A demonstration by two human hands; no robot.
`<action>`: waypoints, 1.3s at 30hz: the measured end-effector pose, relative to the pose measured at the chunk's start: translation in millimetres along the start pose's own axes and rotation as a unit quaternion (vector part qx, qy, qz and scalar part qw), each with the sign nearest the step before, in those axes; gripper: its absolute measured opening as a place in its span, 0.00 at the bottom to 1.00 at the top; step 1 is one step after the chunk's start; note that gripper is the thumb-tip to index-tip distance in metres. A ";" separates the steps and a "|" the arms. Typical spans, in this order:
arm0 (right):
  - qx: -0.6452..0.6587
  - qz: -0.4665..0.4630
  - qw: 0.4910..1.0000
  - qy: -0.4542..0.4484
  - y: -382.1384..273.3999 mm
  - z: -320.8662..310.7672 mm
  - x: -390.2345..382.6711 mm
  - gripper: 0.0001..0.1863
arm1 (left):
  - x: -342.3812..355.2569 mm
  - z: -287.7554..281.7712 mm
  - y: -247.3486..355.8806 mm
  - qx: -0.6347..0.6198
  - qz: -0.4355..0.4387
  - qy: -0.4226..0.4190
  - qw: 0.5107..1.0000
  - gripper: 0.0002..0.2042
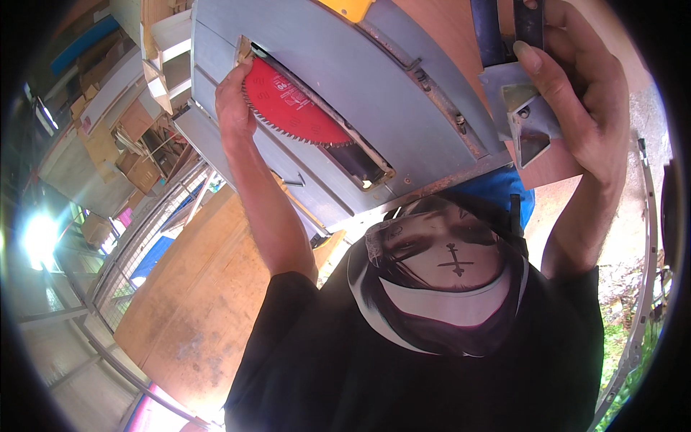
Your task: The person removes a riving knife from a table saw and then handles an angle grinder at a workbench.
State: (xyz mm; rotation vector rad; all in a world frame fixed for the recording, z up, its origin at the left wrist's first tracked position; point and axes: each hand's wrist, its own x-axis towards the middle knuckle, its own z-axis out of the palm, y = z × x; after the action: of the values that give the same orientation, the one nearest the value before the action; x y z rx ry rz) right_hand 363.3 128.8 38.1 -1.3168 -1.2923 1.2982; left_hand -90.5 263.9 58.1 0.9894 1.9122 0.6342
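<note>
A red circular saw blade [291,108] sits in the long opening of a grey saw table [389,108]. My left hand [234,101] is at the blade's upper left end, fingers curled against its edge beside the end of the opening. My right hand [579,108] grips a silver angled metal fitting [529,122] with dark upright pieces, thumb pressed on its front. The fitting is over a pinkish wooden board [543,174] at the table's right. A slotted rusty rail [432,93] runs between the blade and that fitting.
A yellow piece [345,9] is at the top edge. Stacked boards and boxes [140,165] lie at the left behind a wire barrier. A large plywood sheet [176,309] is at lower left. Blue material [515,201] shows below the table's right end.
</note>
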 end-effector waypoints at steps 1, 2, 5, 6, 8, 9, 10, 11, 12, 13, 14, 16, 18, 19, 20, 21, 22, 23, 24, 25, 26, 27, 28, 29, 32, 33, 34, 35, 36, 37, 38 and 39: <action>0.000 0.000 1.000 -0.001 0.0 -0.1 0.0 0.17 | 0.5 -0.8 -0.6 0.006 0.004 -0.001 1.000 0.21; -0.001 0.000 1.000 0.000 0.0 -0.1 -0.1 0.17 | 0.4 -0.5 -0.4 0.005 0.003 0.000 1.000 0.21; -0.001 -0.001 1.000 0.000 0.2 -0.2 -0.7 0.17 | -0.1 0.1 -0.1 0.005 0.002 0.001 1.000 0.22; -0.001 -0.001 1.000 -0.001 0.0 -0.1 -0.5 0.17 | 0.3 0.0 -0.4 0.007 0.001 0.002 1.000 0.22; -0.001 -0.001 1.000 -0.001 0.4 -0.2 -0.5 0.17 | 1.0 -0.4 -0.9 0.007 0.000 0.000 1.000 0.21; -0.002 -0.001 1.000 -0.001 0.0 -0.3 -0.4 0.17 | 1.3 -0.8 -1.1 0.005 0.000 -0.002 1.000 0.21; -0.002 -0.002 1.000 0.000 0.3 -1.1 -0.8 0.17 | 1.6 -0.9 -1.1 0.003 0.000 -0.004 1.000 0.21; -0.002 -0.001 1.000 -0.001 0.9 -1.1 -0.5 0.17 | 1.4 -0.9 -1.0 0.003 -0.002 -0.003 1.000 0.21; -0.002 -0.002 1.000 -0.001 0.5 -0.6 -1.3 0.18 | 1.2 -0.8 -0.9 0.003 -0.003 -0.002 1.000 0.21; -0.003 -0.001 1.000 -0.001 1.1 -1.0 -1.1 0.18 | 1.2 -0.6 -0.7 0.004 -0.004 -0.001 1.000 0.21; -0.003 -0.001 1.000 -0.002 1.0 -0.7 -1.1 0.18 | 1.3 -1.1 -1.3 0.001 -0.004 -0.003 1.000 0.21; -0.003 -0.002 1.000 -0.002 1.3 -1.3 -0.7 0.18 | 2.1 -2.1 -2.9 -0.005 -0.005 -0.006 1.000 0.20; -0.002 -0.002 1.000 -0.002 1.5 -1.0 -0.9 0.18 | 2.0 -1.6 -3.0 -0.012 -0.005 -0.007 1.000 0.20; -0.003 -0.004 1.000 -0.003 1.7 -1.3 -1.2 0.18 | 1.9 -1.4 -3.1 -0.015 -0.005 -0.008 1.000 0.20; -0.003 -0.002 1.000 -0.002 2.0 -1.3 -1.2 0.18 | 2.7 -1.5 -3.6 -0.017 -0.006 -0.007 1.000 0.19; -0.003 -0.003 1.000 -0.002 1.7 -1.0 -1.1 0.18 | 3.4 -2.0 -4.4 -0.018 -0.008 -0.007 1.000 0.19; -0.003 -0.004 1.000 -0.001 1.6 -1.3 -1.2 0.18 | 3.8 -2.3 -4.8 -0.020 -0.009 -0.007 1.000 0.19; -0.003 -0.003 1.000 -0.002 2.1 -1.5 -1.0 0.18 | 3.5 -2.1 -4.8 -0.018 -0.009 -0.006 1.000 0.19; -0.004 -0.003 1.000 -0.002 1.5 -1.0 -1.2 0.18 | 3.0 -1.7 -4.4 -0.017 -0.008 -0.005 1.000 0.19; -0.003 -0.004 1.000 -0.002 1.9 -1.3 -1.2 0.18 | 2.5 -1.5 -4.1 -0.016 -0.008 -0.004 1.000 0.19; -0.004 -0.002 1.000 -0.002 1.4 -1.1 -1.5 0.18 | 2.1 -1.0 -3.6 -0.014 -0.007 -0.003 1.000 0.19; -0.004 -0.003 1.000 -0.002 2.0 -1.3 -1.4 0.18 | 1.5 -0.6 -3.1 -0.012 -0.005 -0.002 1.000 0.19; -0.004 -0.003 1.000 -0.003 1.9 -1.2 -1.4 0.18 | 1.0 -0.5 -2.9 -0.010 -0.004 -0.001 1.000 0.19; -0.005 -0.004 1.000 -0.002 1.9 -1.6 -1.5 0.18 | 0.6 -0.4 -3.0 -0.009 -0.003 -0.004 1.000 0.19; -0.005 -0.003 1.000 -0.002 2.6 -2.1 -1.0 0.19 | -2.1 0.5 -2.3 -0.005 0.002 -0.008 1.000 0.20; -0.005 -0.004 1.000 -0.004 1.6 -1.6 -0.8 0.19 | -5.1 2.4 -0.9 -0.003 0.004 -0.008 1.000 0.21; -0.006 -0.003 1.000 -0.002 1.8 -2.1 -1.2 0.19 | -6.5 3.3 0.2 0.000 0.007 -0.008 1.000 0.21; -0.005 -0.003 1.000 -0.003 1.4 -1.9 -0.9 0.19 | -6.1 2.7 -0.1 0.004 0.007 -0.010 1.000 0.22; -0.004 -0.003 1.000 -0.002 2.0 -2.6 -0.5 0.19 | -5.1 1.1 -0.8 0.008 0.007 -0.012 1.000 0.22; -0.004 -0.004 1.000 -0.002 1.1 -2.6 -0.3 0.19 | -4.3 -0.6 -1.4 0.012 0.007 -0.014 1.000 0.22; -0.004 -0.004 1.000 -0.002 0.7 -3.0 -0.1 0.19 | -3.1 -1.9 -3.2 0.008 0.010 -0.016 1.000 0.22; -0.005 -0.005 1.000 -0.003 0.2 -3.3 -0.2 0.19 | -2.2 -3.5 -5.0 0.004 0.013 -0.018 1.000 0.22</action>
State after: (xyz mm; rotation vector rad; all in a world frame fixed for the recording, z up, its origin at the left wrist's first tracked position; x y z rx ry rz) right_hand 366.6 128.9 38.2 -1.3126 -1.3095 1.2923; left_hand -94.7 259.1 57.2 1.0253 1.8752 0.6193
